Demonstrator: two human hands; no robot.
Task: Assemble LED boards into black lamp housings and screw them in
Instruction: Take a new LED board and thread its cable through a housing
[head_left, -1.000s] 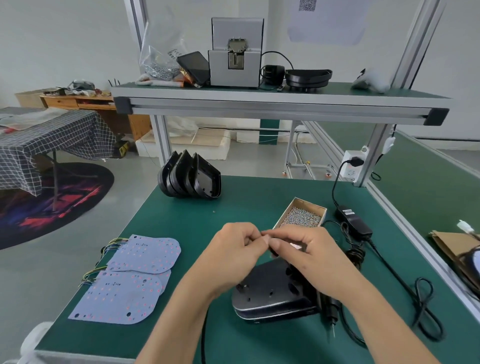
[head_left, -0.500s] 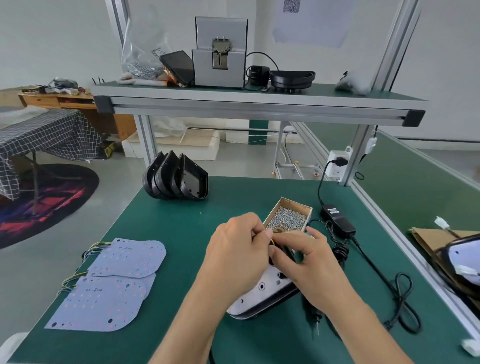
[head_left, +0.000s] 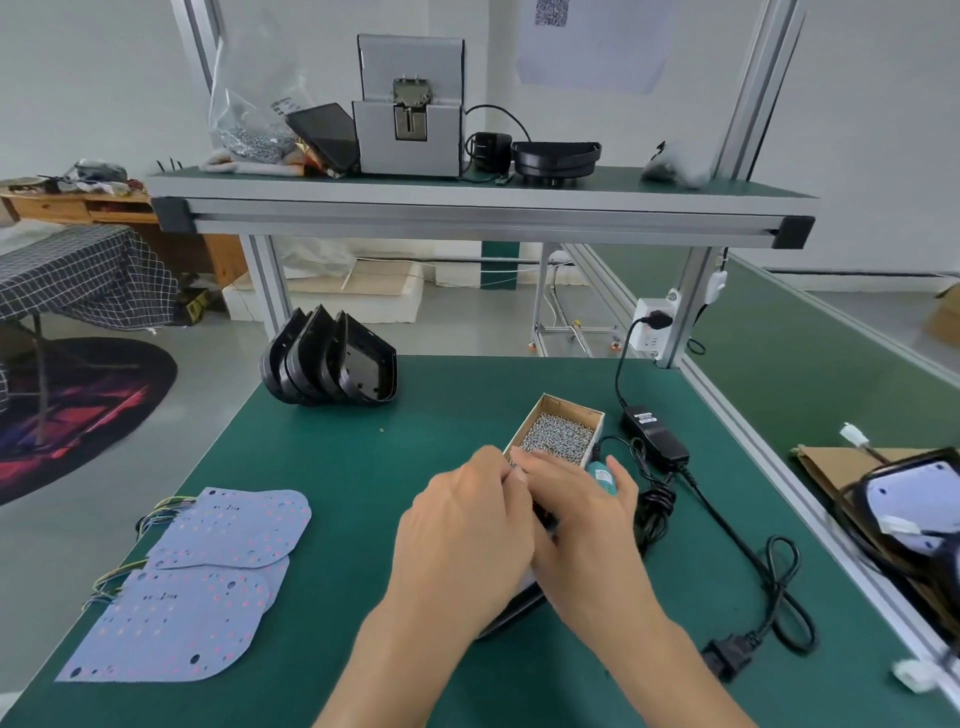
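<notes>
The lamp housing (head_left: 511, 613), tilted up since a moment ago beside the screw box (head_left: 558, 434), is covered by the left hand (head_left: 462, 540) and right hand (head_left: 582, 525), whose grips cannot be told, suggesting screw placement.

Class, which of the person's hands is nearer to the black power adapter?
Right. The right hand lies just beside the black power adapter; the left hand sits farther away.
</notes>
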